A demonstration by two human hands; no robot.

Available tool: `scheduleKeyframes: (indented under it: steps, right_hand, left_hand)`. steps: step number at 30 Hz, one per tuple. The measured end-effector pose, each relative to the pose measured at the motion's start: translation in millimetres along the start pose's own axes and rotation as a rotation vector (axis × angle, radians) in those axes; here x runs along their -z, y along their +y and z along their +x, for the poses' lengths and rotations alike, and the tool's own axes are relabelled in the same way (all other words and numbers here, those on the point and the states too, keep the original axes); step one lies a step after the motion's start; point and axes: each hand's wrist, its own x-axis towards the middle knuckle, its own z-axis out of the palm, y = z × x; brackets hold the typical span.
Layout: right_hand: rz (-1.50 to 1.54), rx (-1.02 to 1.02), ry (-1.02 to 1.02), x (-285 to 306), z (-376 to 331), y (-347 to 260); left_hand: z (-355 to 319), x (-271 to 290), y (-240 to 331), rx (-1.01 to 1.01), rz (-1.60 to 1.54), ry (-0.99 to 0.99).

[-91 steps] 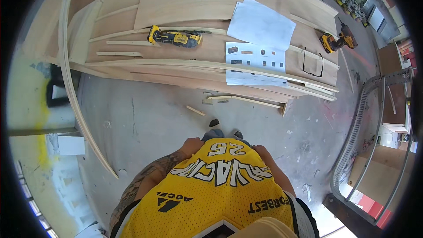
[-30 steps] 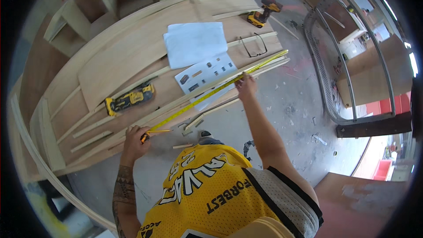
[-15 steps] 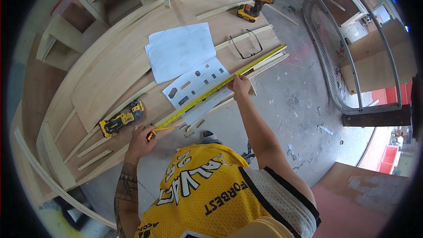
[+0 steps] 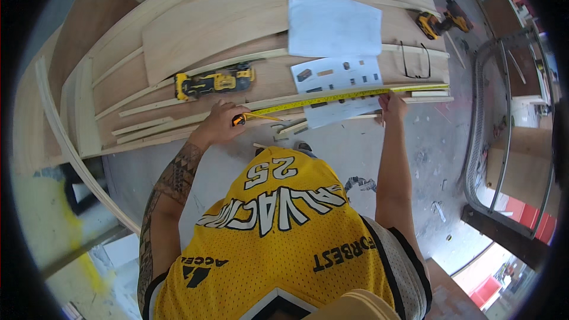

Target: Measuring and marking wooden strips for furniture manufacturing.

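Observation:
My left hand [image 4: 221, 123] is wrapped round the black and orange case of a tape measure [image 4: 238, 120]. Its yellow blade [image 4: 332, 96] stretches right along a long thin wooden strip [image 4: 267, 102], as far as the strip's right end. My right hand [image 4: 392, 106] pinches the blade and the strip's edge, short of that end; the fingertips are partly hidden. Under the blade lies a printed sheet [image 4: 336, 69] with small pictures, and a blank white sheet [image 4: 335, 26] overlaps it on the far side. A yellow and black cordless power tool [image 4: 214, 82] rests beyond my left hand.
Eyeglasses [image 4: 416, 62] lie right of the sheets, and a cordless drill [image 4: 441, 22] sits at the far right. Curved plywood [image 4: 219, 29] and loose strips [image 4: 142, 125] cover the work surface. A curved metal frame [image 4: 474, 124] stands on the right. Scraps litter the concrete floor [image 4: 427, 160].
My view has turned, so the bench and tape now run nearly level across the picture. Both hands keep their hold on the tape, the blade still stretched along the strip.

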Motion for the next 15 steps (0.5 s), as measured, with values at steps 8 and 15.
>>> scheduleKeyframes:
  steps: [8, 15]
  right_hand:
    - [-0.1, 0.119, 0.108, -3.9, 5.1, -1.7]
    - [-1.161, 1.053, 0.211, -59.3, -77.6, 18.6]
  left_hand:
    - [-9.6, 3.0, -31.7, 0.044, -0.007, -0.036]
    - [-8.0, 5.9, -34.2, 0.005, -0.053, -0.076]
